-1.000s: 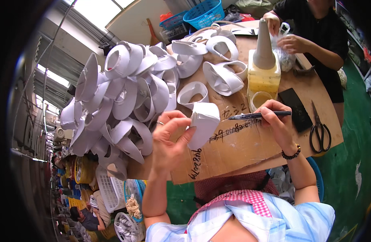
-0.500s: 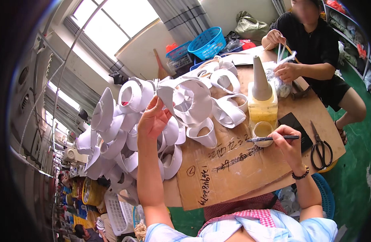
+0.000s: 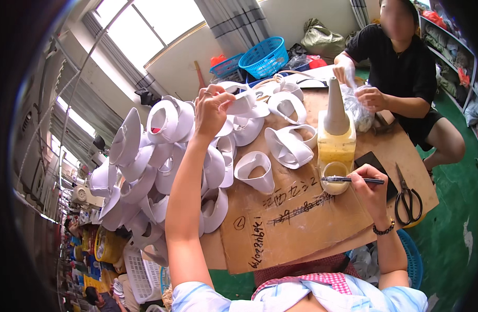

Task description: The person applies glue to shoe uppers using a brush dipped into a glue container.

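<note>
My left hand (image 3: 213,108) is closed on a white curved piece (image 3: 243,104), held above the far end of a big heap of similar white ring-shaped pieces (image 3: 169,166). Between the fingers of my right hand (image 3: 370,185) is a thin dark brush (image 3: 348,179). Its tip is at the mouth of a small round cup (image 3: 335,169) on the front of a glue bottle (image 3: 336,148). The bottle is see-through, holds yellowish liquid and has a tall grey cone on top. Several more white pieces, among them a folded one (image 3: 290,146), lie left of the bottle.
Cardboard (image 3: 311,223) with handwriting covers the table. Black scissors (image 3: 407,203) and a dark flat pad (image 3: 376,166) lie to the right. Across the table a person (image 3: 405,67) handles a clear bag (image 3: 357,106). Blue baskets (image 3: 265,56) stand beyond.
My left hand has moved up and away from me, and its back now faces me. The white piece in it has turned and shifted to the far side. The brush stays at the cup.
</note>
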A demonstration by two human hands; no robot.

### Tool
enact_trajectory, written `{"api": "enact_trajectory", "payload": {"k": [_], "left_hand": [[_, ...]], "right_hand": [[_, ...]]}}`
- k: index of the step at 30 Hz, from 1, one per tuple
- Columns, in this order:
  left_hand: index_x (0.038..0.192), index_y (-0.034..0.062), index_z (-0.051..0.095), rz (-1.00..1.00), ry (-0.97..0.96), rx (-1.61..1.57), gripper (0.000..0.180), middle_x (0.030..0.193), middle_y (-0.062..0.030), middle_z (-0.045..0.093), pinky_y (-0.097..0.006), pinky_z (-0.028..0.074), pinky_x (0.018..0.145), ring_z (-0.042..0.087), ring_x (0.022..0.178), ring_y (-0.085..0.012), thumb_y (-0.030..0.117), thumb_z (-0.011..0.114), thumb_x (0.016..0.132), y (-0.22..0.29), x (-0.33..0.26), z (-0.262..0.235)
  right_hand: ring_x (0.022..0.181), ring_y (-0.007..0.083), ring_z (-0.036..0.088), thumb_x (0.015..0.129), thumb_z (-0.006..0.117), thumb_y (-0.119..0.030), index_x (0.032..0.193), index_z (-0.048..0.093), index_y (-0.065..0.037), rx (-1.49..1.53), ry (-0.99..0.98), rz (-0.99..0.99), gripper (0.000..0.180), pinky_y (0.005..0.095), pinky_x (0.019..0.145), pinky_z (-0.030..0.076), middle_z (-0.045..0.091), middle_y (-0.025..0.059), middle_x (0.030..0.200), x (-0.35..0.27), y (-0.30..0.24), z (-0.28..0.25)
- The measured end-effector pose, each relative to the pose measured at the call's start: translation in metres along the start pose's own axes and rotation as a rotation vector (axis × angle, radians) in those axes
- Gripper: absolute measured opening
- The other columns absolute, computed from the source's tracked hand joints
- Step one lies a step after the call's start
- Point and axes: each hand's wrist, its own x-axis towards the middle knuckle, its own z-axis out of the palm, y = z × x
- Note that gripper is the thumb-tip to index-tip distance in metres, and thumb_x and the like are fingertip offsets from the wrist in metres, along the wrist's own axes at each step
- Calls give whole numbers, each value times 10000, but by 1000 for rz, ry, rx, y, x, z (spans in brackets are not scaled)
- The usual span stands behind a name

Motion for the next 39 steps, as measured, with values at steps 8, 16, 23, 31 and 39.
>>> {"api": "enact_trajectory", "payload": {"k": [8, 16, 23, 31, 39], "left_hand": [[1078, 221, 708, -348, -290, 252, 367, 1127, -51, 640, -416, 453, 913, 563, 1105, -259, 98, 711, 732, -55, -56, 73], [1328, 22, 513, -386, -225, 206, 514, 1053, -176, 670, -470, 479, 869, 633, 936, -368, 86, 609, 828, -10, -62, 46], [980, 30, 646, 0, -482, -191, 221, 954, -168, 681, -420, 460, 909, 643, 919, -350, 179, 687, 822, 84, -165, 6], [918, 50, 595, -453, -364, -253, 242, 775, -166, 666, -415, 518, 616, 655, 713, -341, 278, 662, 875, 179, -229, -18], [1172, 60, 598, -630, -61, -29, 408, 1152, -155, 599, -433, 442, 917, 559, 1066, -346, 190, 722, 806, 167, -291, -54]], "right_hand": [[573, -34, 386, 872, 646, -61, 780, 623, -12, -66, -28, 48, 106, 150, 497, 269, 506, -89, 644, -3, -12, -6], [585, -38, 396, 889, 634, -67, 806, 627, 1, -86, -62, 47, 108, 145, 493, 266, 513, -91, 669, 3, -19, -2], [584, 8, 466, 870, 659, -88, 802, 629, 13, -245, -65, 6, 125, 185, 510, 353, 547, -35, 668, 6, -26, -1], [595, 250, 598, 821, 692, -145, 786, 657, -10, -807, -220, -393, 144, 326, 549, 456, 611, 114, 741, 16, -17, 23], [549, 126, 534, 847, 678, -113, 817, 639, 5, -724, -227, -355, 128, 264, 503, 405, 579, 71, 717, -9, -23, 18]]}}
